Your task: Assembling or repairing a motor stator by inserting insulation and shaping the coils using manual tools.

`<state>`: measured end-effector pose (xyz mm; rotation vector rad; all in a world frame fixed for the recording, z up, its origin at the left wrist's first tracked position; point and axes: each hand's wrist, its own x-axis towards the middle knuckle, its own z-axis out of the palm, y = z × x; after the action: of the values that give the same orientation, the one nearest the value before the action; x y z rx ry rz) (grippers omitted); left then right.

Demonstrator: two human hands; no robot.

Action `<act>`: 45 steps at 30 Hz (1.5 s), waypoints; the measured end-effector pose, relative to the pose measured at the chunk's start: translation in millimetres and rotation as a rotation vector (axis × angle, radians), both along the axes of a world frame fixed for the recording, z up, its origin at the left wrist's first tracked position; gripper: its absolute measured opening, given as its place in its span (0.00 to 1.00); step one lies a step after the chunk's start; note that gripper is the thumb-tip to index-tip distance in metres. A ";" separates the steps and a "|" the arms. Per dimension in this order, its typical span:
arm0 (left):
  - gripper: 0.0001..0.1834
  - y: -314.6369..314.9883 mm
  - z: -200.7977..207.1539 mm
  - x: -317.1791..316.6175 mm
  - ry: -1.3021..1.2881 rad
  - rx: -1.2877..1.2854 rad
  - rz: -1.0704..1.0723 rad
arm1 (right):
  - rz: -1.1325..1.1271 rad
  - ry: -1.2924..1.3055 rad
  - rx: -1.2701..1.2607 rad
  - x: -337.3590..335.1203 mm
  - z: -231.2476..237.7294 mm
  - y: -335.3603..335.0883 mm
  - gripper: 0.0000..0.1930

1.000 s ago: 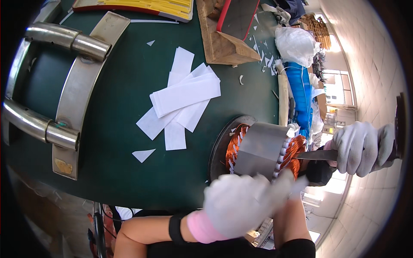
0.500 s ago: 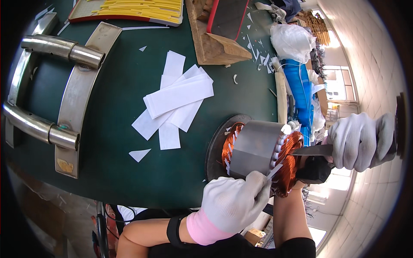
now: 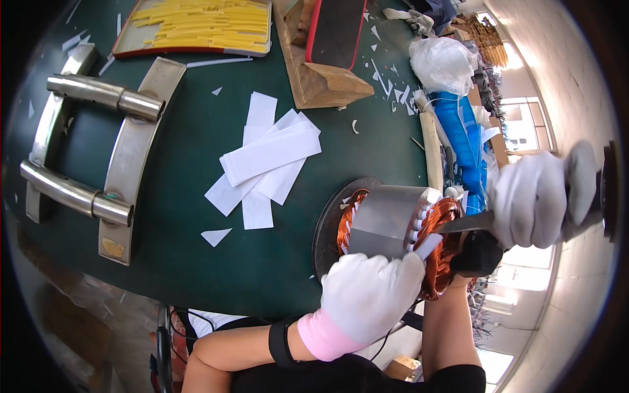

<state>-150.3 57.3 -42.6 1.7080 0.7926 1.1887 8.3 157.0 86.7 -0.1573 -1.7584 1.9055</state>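
A motor stator (image 3: 384, 221) lies on its side on a round dark plate (image 3: 322, 245), with copper windings (image 3: 440, 262) bulging from its right end and white liners along the slots. My left hand (image 3: 370, 291), in a white glove with a pink cuff, pinches a small white paper strip (image 3: 429, 246) against those windings. In the other white glove, my right hand (image 3: 532, 200) is closed around a flat metal blade (image 3: 465, 224). The blade's tip touches or lies just before the upper copper wires; I cannot tell which. Something black (image 3: 479, 254) covers the area by my right wrist.
Loose white paper strips (image 3: 272, 157) lie stacked mid-table. A metal frame with two tubes (image 3: 114, 150) stands left. Farther back are a tray of yellow strips (image 3: 203, 26) and a wooden stand (image 3: 327, 82) holding a red-edged phone (image 3: 336, 33). Blue plastic (image 3: 462, 137) sits beyond the right edge.
My left hand has shifted slightly right and up, and more of the strip's flat face shows at the windings. My right hand has moved a little left and up with the blade.
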 end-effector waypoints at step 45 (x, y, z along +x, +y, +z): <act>0.06 58.9 90.7 41.6 0.984 0.023 -0.318 | -1.157 -0.543 -0.024 65.5 -48.0 -127.7 0.06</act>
<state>-108.7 116.2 48.1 2.3286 0.9977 0.0769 73.8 29.3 38.7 -1.4486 -1.3771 1.0340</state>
